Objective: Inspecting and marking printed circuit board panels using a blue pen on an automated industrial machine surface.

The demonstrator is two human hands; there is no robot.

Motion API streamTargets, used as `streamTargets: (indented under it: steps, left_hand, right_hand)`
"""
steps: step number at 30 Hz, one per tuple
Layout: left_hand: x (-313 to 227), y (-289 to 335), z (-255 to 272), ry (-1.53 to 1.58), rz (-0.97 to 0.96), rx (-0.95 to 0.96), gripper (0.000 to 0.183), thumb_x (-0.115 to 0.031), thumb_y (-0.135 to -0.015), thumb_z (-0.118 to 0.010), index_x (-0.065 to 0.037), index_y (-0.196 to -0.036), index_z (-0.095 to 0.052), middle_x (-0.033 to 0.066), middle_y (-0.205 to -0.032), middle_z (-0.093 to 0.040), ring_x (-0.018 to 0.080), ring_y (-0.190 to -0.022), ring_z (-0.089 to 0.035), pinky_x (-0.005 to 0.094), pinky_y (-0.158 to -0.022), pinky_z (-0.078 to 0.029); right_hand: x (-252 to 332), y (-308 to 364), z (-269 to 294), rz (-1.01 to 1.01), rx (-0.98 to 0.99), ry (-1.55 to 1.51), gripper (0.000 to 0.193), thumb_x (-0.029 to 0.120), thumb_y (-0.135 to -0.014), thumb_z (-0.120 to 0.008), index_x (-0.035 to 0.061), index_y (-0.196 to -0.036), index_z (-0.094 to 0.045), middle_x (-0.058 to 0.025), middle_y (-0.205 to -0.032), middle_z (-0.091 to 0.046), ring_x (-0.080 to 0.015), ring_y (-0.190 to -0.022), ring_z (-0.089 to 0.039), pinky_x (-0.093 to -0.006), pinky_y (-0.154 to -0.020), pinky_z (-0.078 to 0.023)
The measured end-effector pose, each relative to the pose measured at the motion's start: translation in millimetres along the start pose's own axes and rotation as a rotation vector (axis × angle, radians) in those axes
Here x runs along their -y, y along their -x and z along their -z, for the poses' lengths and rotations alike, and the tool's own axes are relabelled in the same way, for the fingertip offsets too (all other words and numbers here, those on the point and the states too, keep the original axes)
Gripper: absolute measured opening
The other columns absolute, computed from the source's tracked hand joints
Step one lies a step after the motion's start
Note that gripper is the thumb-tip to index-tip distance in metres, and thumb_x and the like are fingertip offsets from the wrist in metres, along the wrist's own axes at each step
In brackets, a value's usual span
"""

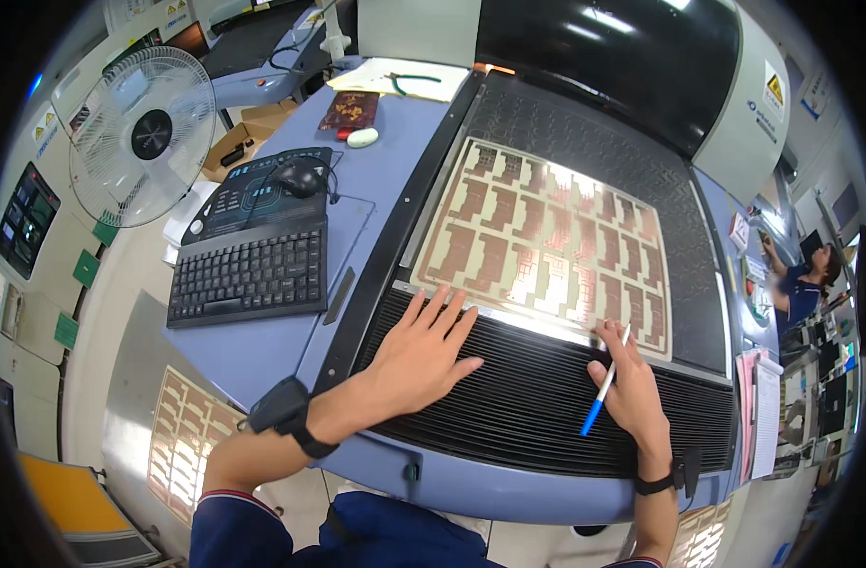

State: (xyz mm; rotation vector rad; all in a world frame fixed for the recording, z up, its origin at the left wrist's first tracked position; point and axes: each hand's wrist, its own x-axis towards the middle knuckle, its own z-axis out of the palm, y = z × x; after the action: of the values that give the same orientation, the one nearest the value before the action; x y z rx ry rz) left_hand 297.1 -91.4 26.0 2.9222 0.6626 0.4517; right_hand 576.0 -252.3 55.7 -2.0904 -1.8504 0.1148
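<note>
A large flat circuit board panel, cream with rows of copper-brown shapes, lies on the dark bed of a machine. My left hand is spread out, its fingertips at the panel's near left edge. It holds nothing. My right hand is by the near right edge, with a white pen with a blue end held between its fingers. The pen slants, blue end toward me. Beneath both hands runs a black ribbed strip along the front of the bed.
Left of the bed, a black keyboard and mouse sit on the blue machine top. A fan stands farther left. Green-handled pliers lie on paper at the back. Papers hang at the right, where a person works.
</note>
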Motion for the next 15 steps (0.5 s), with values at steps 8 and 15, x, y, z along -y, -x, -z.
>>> streamTargets:
  steps: [8, 15]
  left_hand:
    - [-14, 21, 66, 0.182, 0.020, 0.159, 0.055, -0.032, -0.091, -0.066, 0.001, -0.134, -0.053, 0.0242, -0.140, -0.049, 0.0401, -0.135, -0.042, 0.0507, -0.113, -0.032]
    - [40, 124, 80, 0.019, 0.862, -0.441, 0.030, -0.010, -0.091, -0.060, 0.001, -0.119, -0.064, 0.0184, -0.126, -0.063, 0.0356, -0.122, -0.056, 0.0435, -0.106, -0.039]
  right_hand:
    - [7, -11, 4, -0.055, 0.100, -0.067, 0.065, 0.038, -0.082, -0.072, 0.0073, -0.134, -0.049, -0.0322, -0.140, -0.046, -0.0499, -0.135, -0.036, -0.0538, -0.116, -0.027]
    - [8, -17, 5, -0.023, 0.136, -0.040, 0.077, 0.046, -0.076, -0.076, 0.0047, -0.136, -0.048, -0.0321, -0.140, -0.046, -0.0490, -0.136, -0.037, -0.0543, -0.116, -0.027]
